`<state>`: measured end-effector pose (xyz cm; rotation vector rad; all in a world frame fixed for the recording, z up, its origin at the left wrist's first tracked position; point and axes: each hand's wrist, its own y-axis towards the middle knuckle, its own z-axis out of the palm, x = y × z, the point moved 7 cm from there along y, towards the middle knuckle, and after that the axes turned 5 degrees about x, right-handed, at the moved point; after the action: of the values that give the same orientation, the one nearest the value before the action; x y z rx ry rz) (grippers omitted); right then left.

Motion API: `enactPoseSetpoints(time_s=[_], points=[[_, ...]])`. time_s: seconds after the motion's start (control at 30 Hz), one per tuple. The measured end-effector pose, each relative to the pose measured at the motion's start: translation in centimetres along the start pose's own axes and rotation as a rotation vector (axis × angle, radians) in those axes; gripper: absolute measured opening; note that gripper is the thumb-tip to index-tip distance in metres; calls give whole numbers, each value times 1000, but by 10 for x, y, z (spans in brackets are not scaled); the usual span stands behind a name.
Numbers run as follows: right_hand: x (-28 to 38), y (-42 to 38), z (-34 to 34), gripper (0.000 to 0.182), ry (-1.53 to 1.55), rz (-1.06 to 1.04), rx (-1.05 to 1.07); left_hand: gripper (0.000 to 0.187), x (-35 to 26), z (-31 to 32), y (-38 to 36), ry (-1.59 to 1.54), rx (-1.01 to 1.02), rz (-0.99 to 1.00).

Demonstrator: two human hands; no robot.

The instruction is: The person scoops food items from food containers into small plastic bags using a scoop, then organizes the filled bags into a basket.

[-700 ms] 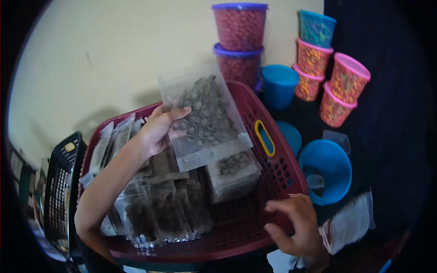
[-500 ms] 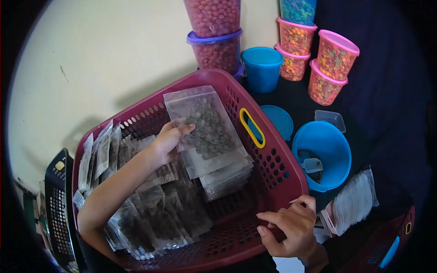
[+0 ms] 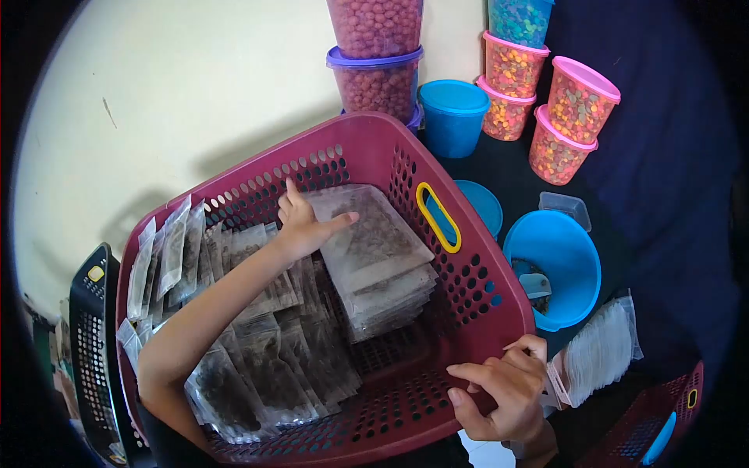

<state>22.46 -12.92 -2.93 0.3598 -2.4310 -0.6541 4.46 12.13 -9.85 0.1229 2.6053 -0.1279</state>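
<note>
My left hand (image 3: 303, 223) is open over a stack of clear plastic bags (image 3: 374, 261) in the maroon laundry basket (image 3: 468, 187). Its thumb lies on the top bag, which holds dark, flat round pieces, and the other fingers are off it. More filled bags (image 3: 269, 366) stand and lean in rows on the basket's left side. At the near right corner, my right hand (image 3: 507, 390) rests against the basket rim with fingers loosely bent and apart, holding nothing.
An open blue tub (image 3: 573, 265) with a scoop (image 3: 535, 285) inside stands right of the basket. Beside it are a bundle of flat bags (image 3: 601, 355) and a small clear box (image 3: 566, 207). Stacked tubs (image 3: 511, 78) stand behind. A black basket (image 3: 92, 351) is at left.
My left hand has laid the bag of dark pieces down onto the stack and let go of it. My right hand stays at the basket rim.
</note>
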Motion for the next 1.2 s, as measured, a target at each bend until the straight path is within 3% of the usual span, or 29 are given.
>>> enactPoseSetpoints(time_s=[0.03, 0.07, 0.13, 0.17, 0.23, 0.33, 0.47, 0.67, 0.8, 0.87, 1.0, 1.07, 1.13, 1.2], points=[[0, 0, -1, 17, -1, -1, -2, 119, -14, -6, -9, -77, 20, 127], [0, 0, -1, 16, 2, 1, 8, 119, -14, -2, -14, -76, 17, 129], [1, 0, -1, 16, 4, -4, 11, 109, -46, 11, -40, 207, 4, 590], [1, 0, -2, 16, 13, -2, 1, 109, -51, 15, -49, 211, -8, 593], [4, 0, -3, 16, 18, -16, -15, 93, -56, 51, -72, 473, 406, 486], [4, 1, -4, 15, 3, -18, -15, 79, -59, 68, -74, 573, 333, 569], [2, 0, -6, 14, 15, -21, -42, 76, -58, 76, -67, 585, 330, 568], [-2, -3, -3, 14, 26, -27, 16, 86, -59, 72, -69, 578, 298, 589], [0, -3, -6, 13, 31, -57, -8, 94, -71, 58, -67, 644, 389, 532], [-1, -4, -8, 11, 92, -120, -135, 92, -82, 40, -73, 662, 379, 565], [-1, -9, -11, 10, 92, -156, -197, 81, -134, -37, -121, 673, 76, 697], [-2, -12, -12, 9, 125, -145, -86, 79, -159, -69, -163, 585, 8, 762], [-7, -27, -21, 11, 350, -102, -153, 78, -180, -87, -208, 561, -35, 777], [-13, -54, -35, 13, 368, -105, -219, 76, -197, -89, -253, 601, 21, 777]])
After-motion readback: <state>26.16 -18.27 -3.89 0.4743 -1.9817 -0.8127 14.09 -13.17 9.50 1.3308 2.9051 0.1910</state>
